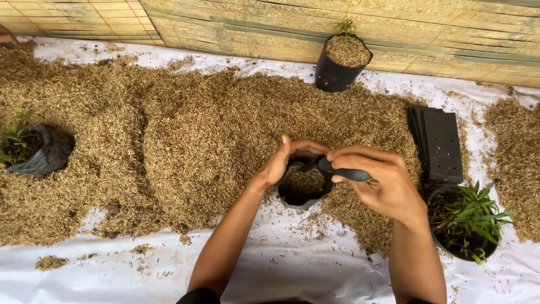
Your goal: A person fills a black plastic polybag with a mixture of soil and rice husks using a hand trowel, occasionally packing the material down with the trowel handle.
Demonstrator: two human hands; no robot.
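Both hands pinch the rim of a black grow bag on the white sheet: left hand at its far edge, right hand folding it. It looks partly filled with rice husk; beyond, a filled bag stands finished.

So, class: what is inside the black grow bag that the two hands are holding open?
The black grow bag holds brown rice husk, filling it partway. The left hand and right hand grip its rim. Whatever lies beneath the husk surface is covered, and no plant shows.
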